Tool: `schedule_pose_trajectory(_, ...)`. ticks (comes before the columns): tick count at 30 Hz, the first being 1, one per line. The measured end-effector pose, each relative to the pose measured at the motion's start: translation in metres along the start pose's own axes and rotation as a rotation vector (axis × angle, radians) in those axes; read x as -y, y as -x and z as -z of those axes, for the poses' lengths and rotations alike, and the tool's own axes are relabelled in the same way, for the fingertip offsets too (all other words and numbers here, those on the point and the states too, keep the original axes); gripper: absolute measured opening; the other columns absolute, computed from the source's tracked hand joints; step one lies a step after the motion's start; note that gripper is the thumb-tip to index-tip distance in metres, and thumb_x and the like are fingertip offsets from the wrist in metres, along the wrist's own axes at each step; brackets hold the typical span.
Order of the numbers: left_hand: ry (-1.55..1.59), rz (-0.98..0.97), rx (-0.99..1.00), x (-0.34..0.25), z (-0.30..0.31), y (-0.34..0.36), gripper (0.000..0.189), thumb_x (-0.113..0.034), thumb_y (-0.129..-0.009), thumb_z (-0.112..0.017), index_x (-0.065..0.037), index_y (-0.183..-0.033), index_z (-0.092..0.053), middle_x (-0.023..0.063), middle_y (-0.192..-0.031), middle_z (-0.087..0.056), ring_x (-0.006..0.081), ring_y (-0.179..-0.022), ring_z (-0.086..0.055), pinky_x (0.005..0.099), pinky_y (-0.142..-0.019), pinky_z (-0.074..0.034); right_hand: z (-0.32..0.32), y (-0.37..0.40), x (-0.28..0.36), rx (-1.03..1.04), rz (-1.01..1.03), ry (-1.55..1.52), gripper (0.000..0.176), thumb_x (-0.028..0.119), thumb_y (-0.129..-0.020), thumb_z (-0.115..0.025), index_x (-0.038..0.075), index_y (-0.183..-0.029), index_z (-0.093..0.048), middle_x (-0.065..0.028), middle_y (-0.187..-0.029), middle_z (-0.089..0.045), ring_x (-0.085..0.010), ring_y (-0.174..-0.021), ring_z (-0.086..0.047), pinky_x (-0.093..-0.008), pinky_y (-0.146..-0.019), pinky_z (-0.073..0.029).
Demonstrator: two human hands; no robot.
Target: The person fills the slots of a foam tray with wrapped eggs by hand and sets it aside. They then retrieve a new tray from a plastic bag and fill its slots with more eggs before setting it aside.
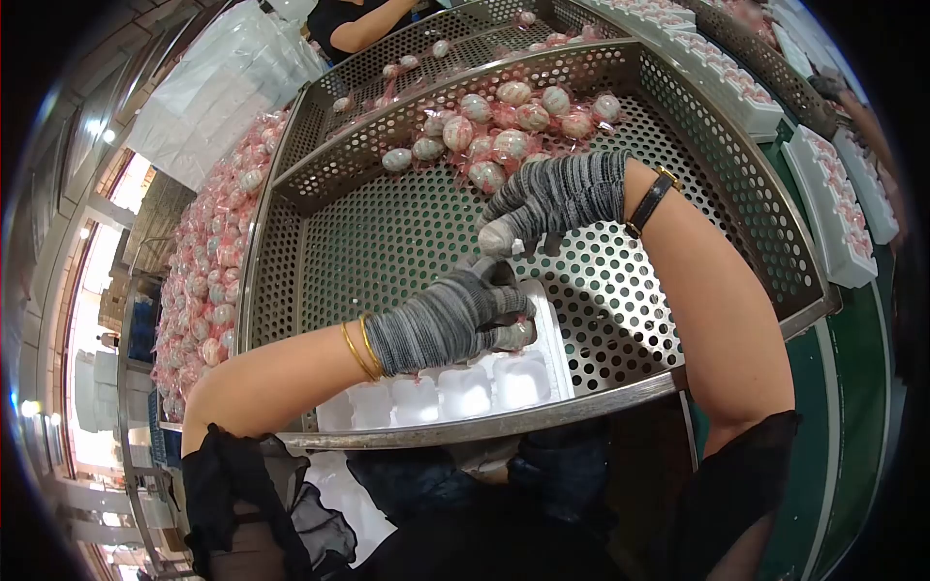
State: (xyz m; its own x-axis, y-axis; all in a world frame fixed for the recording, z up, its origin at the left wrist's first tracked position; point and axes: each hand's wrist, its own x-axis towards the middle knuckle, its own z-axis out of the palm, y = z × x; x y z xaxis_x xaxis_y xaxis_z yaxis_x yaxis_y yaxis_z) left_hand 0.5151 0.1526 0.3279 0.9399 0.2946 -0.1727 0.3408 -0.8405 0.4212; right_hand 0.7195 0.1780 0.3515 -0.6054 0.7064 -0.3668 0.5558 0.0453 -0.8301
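Note:
My left hand (441, 320), in a striped grey knit glove, reaches over a white foam tray (557, 363) with square compartments. Its fingers curl around a pale wrapped egg (515, 336) with a bit of red on the wrapper, low over the tray's right end. My right hand (557, 198), gloved alike, bends downward just above the left. Between its fingertips is another pale egg (496, 238). Beyond the right hand lies a pile of eggs (511, 145) in clear film with red print. The front compartments hold nothing; my left hand hides part of the tray.
A perforated metal bin (358, 218) with raised walls surrounds the tray and pile. Many wrapped eggs (208, 290) are heaped at left, beside plastic-covered white stacks (218, 87). Filled foam trays (828, 203) stand at right. Another person's arm (373, 24) shows at the top.

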Motion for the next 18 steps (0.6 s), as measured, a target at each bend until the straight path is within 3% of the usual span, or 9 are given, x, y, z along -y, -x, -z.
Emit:
schedule_pose_trajectory(2, 0.004, -0.176, -0.254, 0.002, -0.01, 0.01, 0.028, -0.028, -0.085, -0.062, -0.005, -0.102, -0.062, 0.0163, -0.1, -0.057, 0.0296, -0.095, -0.055, 0.0381, -0.086, -0.044, -0.002, -0.002, -0.001, -0.016, -0.015, -0.004, 0.063, 0.058, -0.076, -0.059, 0.005, -0.11, -0.06, -0.011, -0.088, -0.065, -0.0162, -0.078, -0.064, -0.0273, -0.062, -0.055)
schedule_pose_trajectory(3, 0.121, -0.103, -0.257, 0.004, -0.011, 0.011, 0.027, -0.028, -0.086, -0.061, -0.006, -0.102, -0.062, 0.0164, -0.1, -0.057, 0.03, -0.093, -0.055, 0.0391, -0.086, -0.044, -0.001, -0.001, -0.003, -0.032, -0.028, -0.004, 0.063, 0.058, -0.076, -0.059, 0.004, -0.11, -0.06, -0.0112, -0.088, -0.065, -0.0162, -0.078, -0.064, -0.0272, -0.062, -0.055)
schedule_pose_trajectory(5, 0.257, -0.028, -0.153, 0.005, 0.005, 0.006, 0.028, -0.028, -0.085, -0.061, -0.006, -0.103, -0.062, 0.0155, -0.1, -0.058, 0.029, -0.093, -0.055, 0.0385, -0.086, -0.044, 0.004, -0.001, -0.016, -0.036, -0.087, 0.026, 0.064, 0.058, -0.077, -0.059, 0.002, -0.109, -0.059, -0.0103, -0.086, -0.064, -0.0156, -0.077, -0.063, -0.0263, -0.062, -0.054)
schedule_pose_trajectory(7, 0.358, -0.016, 0.024, 0.016, 0.026, 0.0, 0.03, -0.028, -0.084, -0.062, -0.007, -0.105, -0.061, 0.0146, -0.101, -0.058, 0.0279, -0.094, -0.055, 0.0379, -0.086, -0.044, 0.007, 0.011, -0.003, -0.075, -0.236, 0.158, 0.065, 0.061, -0.079, -0.053, 0.001, -0.101, -0.064, -0.0116, -0.095, -0.066, -0.0203, -0.081, -0.065, -0.0306, -0.07, -0.056)
schedule_pose_trajectory(9, 0.475, 0.047, 0.139, 0.024, 0.036, -0.001, 0.031, -0.029, -0.084, -0.062, -0.007, -0.106, -0.061, 0.0138, -0.101, -0.059, 0.0269, -0.094, -0.056, 0.0373, -0.085, -0.044, 0.013, 0.009, -0.016, -0.115, -0.26, 0.14, 0.061, 0.06, -0.08, -0.054, 0.004, -0.102, -0.064, -0.0119, -0.094, -0.067, -0.0204, -0.08, -0.065, -0.0307, -0.066, -0.055)
schedule_pose_trajectory(11, 0.571, 0.164, 0.177, 0.025, 0.037, 0.001, 0.033, -0.029, -0.083, -0.063, -0.007, -0.107, -0.06, 0.0129, -0.101, -0.059, 0.0258, -0.094, -0.056, 0.0366, -0.085, -0.045, 0.017, 0.008, -0.023, -0.173, -0.349, 0.21, 0.054, 0.053, -0.084, -0.052, 0.004, -0.105, -0.063, -0.0114, -0.094, -0.067, -0.021, -0.081, -0.065, -0.0329, -0.065, -0.055)
schedule_pose_trajectory(14, 0.593, 0.229, 0.214, 0.039, 0.029, -0.017, 0.036, -0.03, -0.082, -0.064, -0.008, -0.109, -0.06, 0.0116, -0.101, -0.06, 0.0242, -0.094, -0.056, 0.0357, -0.085, -0.045, 0.023, -0.001, -0.047, -0.103, -0.485, 0.17, 0.046, 0.043, -0.087, -0.055, 0.001, -0.107, -0.059, -0.0093, -0.091, -0.066, -0.0163, -0.08, -0.064, -0.0292, -0.061, -0.055)
schedule_pose_trajectory(18, 0.582, 0.234, 0.379, 0.054, 0.003, -0.063, 0.039, -0.031, -0.08, -0.065, -0.008, -0.112, -0.059, 0.0099, -0.102, -0.061, 0.0221, -0.094, -0.057, 0.0345, -0.085, -0.046, 0.022, 0.003, -0.045, -0.124, -0.473, 0.201, 0.038, 0.034, -0.09, -0.049, 0.006, -0.114, -0.057, -0.0092, -0.097, -0.067, -0.0223, -0.081, -0.065, -0.0363, -0.06, -0.055)
